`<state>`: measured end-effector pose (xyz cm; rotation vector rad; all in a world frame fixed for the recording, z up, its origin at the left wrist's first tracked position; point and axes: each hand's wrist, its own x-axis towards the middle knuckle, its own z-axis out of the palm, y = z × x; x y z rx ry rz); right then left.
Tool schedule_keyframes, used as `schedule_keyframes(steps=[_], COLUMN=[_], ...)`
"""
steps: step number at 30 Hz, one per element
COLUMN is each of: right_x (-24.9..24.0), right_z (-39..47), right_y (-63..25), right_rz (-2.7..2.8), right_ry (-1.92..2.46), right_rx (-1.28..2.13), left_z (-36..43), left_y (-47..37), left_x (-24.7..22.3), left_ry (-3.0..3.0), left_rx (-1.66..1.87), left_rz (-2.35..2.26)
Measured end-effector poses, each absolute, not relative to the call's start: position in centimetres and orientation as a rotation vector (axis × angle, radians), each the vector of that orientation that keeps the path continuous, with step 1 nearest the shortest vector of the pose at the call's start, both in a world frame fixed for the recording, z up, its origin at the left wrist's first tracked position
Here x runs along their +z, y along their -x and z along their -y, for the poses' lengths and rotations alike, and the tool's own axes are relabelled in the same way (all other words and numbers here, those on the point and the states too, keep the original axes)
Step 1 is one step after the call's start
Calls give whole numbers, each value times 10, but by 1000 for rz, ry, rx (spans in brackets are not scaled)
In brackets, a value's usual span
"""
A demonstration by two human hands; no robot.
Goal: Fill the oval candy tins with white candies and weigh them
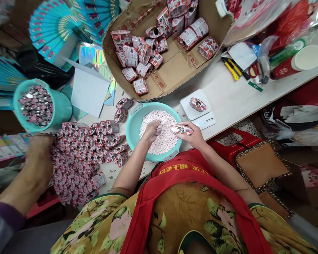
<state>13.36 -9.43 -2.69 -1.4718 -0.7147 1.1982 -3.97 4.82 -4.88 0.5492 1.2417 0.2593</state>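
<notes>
A turquoise basin [132, 132] on the table holds many small pale pink tablets [163, 143]. Over its middle, my left hand [152, 131] is closed with the fingers curled together. What it holds, if anything, is hidden. At the basin's right rim, my right hand [194, 135] grips a small oval tin [181, 129] with red and white print, its top opening facing up. Just beyond that hand, a similar tin [198, 104] rests on a white scale [192, 95].
Many more printed tins [76, 151] are massed left of the basin, where another person's hand [39, 158] reaches in. A cardboard box [172, 72] with tins stands behind. A turquoise bucket [62, 106] holds metal lids. At right lie a yellow cutter [231, 69] and a cup [283, 68].
</notes>
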Motion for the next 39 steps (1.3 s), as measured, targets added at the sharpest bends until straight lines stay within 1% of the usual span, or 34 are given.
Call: schedule_keyframes(steps=[4, 7, 10, 13, 16, 20, 23, 26, 28, 31, 33, 36, 39], right_x=[-29, -34, -41, -49, -55, -62, -62, -61, -61, -64, -67, -72, -75], right_z=[128, 151, 168, 179, 184, 186, 183, 181, 182, 187, 191, 196, 197], right_y=[-167, -191, -208, -219, -226, -231, -232, -232, -233, -235, -238, -241, -242], right_rz=[544, 413, 280, 164, 86, 81, 108, 123, 111, 71, 48, 32, 32], right_ry=[1594, 1684, 1717, 1704, 1677, 1668, 1672, 1664, 1645, 1635, 1639, 1628, 1612], right_rx=[988, 815, 710, 649, 622, 608, 611, 587, 558, 520, 504, 498, 500], left_z=[-50, -59, -62, -60, -55, -52, -57, -68, -76, -80, -75, -63, -53], left_y=[-27, -91, -138, -158, -161, -162, -165, -157, -140, -101, -72, -40, -30], left_x=[-40, -42, -47, -50, -51, -56, -62, -60, -51, -33, -25, -27, -35], left_ry=[-1042, -1569, -2076, -2343, -2406, -2360, -2210, -1787, -1379, -882, -722, -667, -694], left_rx=[210, 174, -38, -283, -371, -320, -147, 190, 320, 320, 309, 281, 245], left_rz=[-1018, -928, -905, -870, -875, -956, -1002, -1080, -1100, -1051, -1042, -1060, -1042])
